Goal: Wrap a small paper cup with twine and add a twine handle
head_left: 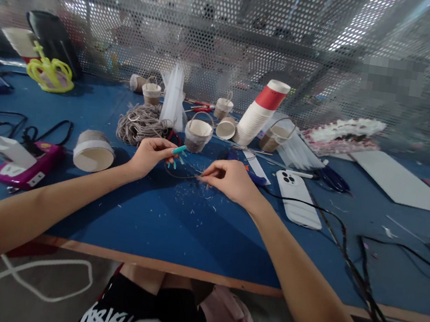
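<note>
In the head view, the right hand (228, 178) is closing its thumb and fingertips in a narrow pinch, and it is holding a thin cord (180, 177) there. The cord is curving through the gap between the two hands, just over the blue table (148, 226). The left hand (150, 155) is curling its fingers, teal nails pointing toward the other hand, with its thumb close to them; the cord is running up to those fingertips, but I cannot tell how firmly they are gripping it. Pale scraps (192, 211) are lying scattered beneath.

Just beyond the left hand, a tangled grey bundle of cord (137, 125) is resting, and beside it a small handled basket (197, 136) is standing upright between the hands and the mesh screen (216, 43). A larger cord-wrapped cup (94, 156) is lying on its side, near the left forearm, its mouth facing the person. Behind the right hand, a tall stack of paper cups (256, 118) is leaning to the right. A white phone (301, 206) is lying to that hand's right, camera side up, with a black cable (332, 224) crossing over it.
</note>
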Demonstrator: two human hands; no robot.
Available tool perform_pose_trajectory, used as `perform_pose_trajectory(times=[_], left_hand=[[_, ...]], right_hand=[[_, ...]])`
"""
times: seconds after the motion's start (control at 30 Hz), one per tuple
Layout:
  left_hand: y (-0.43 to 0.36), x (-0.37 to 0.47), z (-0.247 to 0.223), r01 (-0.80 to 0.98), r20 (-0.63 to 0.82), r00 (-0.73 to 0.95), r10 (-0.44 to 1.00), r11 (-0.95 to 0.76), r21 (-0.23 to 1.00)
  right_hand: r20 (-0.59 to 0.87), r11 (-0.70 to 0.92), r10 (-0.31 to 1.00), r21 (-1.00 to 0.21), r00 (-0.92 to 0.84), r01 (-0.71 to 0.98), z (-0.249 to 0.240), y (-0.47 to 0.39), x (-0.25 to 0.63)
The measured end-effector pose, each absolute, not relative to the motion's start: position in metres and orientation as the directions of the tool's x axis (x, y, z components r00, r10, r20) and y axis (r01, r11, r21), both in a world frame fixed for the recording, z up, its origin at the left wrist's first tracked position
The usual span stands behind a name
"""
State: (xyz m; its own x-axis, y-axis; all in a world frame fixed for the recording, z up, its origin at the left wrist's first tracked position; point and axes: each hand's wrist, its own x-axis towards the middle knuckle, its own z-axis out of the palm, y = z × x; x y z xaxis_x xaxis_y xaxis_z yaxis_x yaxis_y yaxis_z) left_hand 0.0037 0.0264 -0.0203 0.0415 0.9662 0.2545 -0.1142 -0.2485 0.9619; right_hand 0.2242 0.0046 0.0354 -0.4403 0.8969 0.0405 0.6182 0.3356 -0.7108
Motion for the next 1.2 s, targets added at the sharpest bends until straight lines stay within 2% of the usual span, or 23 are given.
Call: perform_pose_trajectory(times=[0.23, 0.5, 0.83, 0.97, 1.2], left_hand=[[0.025, 0.005, -0.019, -0.191, 0.196, 0.065, 0.978, -0.181, 0.965], [0.025, 0.006, -0.018, -0.201, 0.157, 0.033, 0.987, -0.147, 0.968], [0.024, 0.006, -0.017, -0.214, 0.188, 0.069, 0.98, -0.169, 0.962], [0.023, 0.007, -0.018, -0.226, 0.196, 0.114, 0.974, -0.167, 0.96], [0.021, 0.008, -0.016, -0.24, 0.189, 0.1, 0.977, -0.16, 0.958]], right_hand=[[0.163, 0.404, 0.908, -0.58, -0.385, 0.707, 0.038, -0.002, 0.218], [0.24, 0.401, 0.916, -0.585, -0.322, 0.705, 0.029, -0.003, 0.213], [0.177, 0.502, 0.844, -0.59, -0.506, 0.632, 0.03, 0.006, 0.219], [0.14, 0.457, 0.87, -0.592, -0.474, 0.664, 0.029, 0.007, 0.22], [0.234, 0.466, 0.884, -0.521, -0.405, 0.715, 0.028, 0.005, 0.218]])
